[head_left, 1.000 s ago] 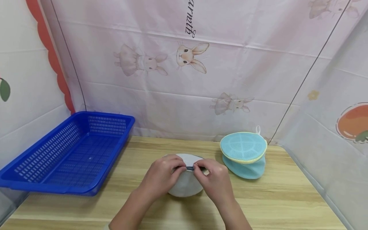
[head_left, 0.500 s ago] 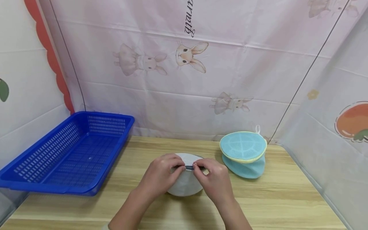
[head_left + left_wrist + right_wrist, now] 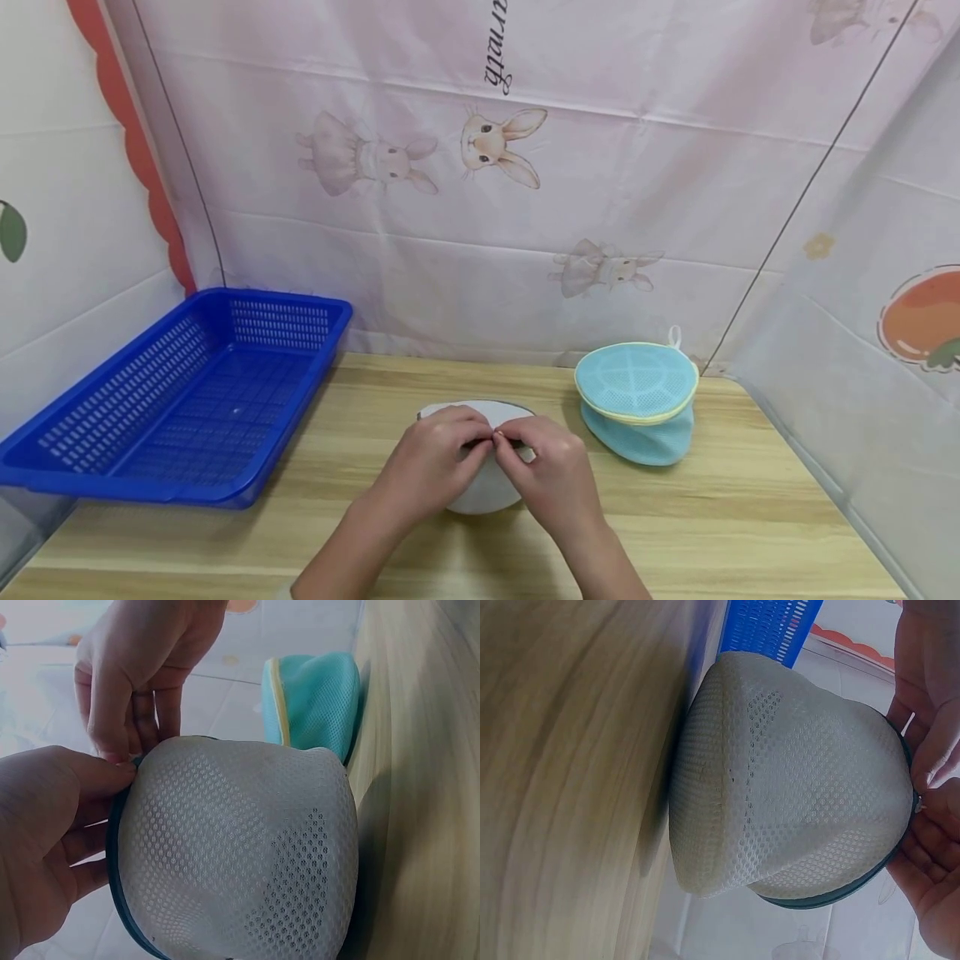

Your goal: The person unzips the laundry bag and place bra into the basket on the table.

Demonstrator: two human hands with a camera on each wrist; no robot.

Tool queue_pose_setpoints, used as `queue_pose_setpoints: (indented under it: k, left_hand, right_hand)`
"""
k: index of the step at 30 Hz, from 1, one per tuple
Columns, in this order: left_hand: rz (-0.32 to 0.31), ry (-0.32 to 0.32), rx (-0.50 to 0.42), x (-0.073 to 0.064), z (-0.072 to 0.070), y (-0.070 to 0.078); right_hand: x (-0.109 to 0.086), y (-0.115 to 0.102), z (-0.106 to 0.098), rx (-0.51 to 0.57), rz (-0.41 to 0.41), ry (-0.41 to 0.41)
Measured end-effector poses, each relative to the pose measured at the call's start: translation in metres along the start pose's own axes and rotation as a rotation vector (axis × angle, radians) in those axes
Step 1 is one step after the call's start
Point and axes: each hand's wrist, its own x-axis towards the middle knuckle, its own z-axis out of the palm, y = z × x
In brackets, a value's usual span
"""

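Note:
A white mesh laundry bag [image 3: 486,492] with a dark teal zipper edge [image 3: 114,855] stands on the table in front of me. My left hand [image 3: 429,454] pinches that edge between thumb and forefinger. Right beside it, fingertips nearly meeting, my right hand [image 3: 551,467] pinches the same edge at a small zipper pull [image 3: 920,804]. The other fingers of the left hand [image 3: 45,840] rest along the rim in the left wrist view. In the head view both hands cover the middle of the zipper.
A light blue mesh laundry bag [image 3: 637,383] with yellow piping and a white loop sits at the back right. On the left is a blue perforated plastic basket [image 3: 168,492]. Printed fabric [image 3: 420,292] walls in the wooden table [image 3: 720,517].
The right hand has moved slightly left along the zipper edge and the left hand slightly right, so the gap between their fingertips has closed. The basket and blue bag stay put.

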Motion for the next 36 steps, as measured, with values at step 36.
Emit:
queue_pose_setpoints:
  k: [36]
  left_hand:
    - [-0.088, -0.005, 0.051, 0.002, -0.011, -0.009]
  right_hand:
    - [0.0, 0.008, -0.005, -0.047, 0.036, 0.024]
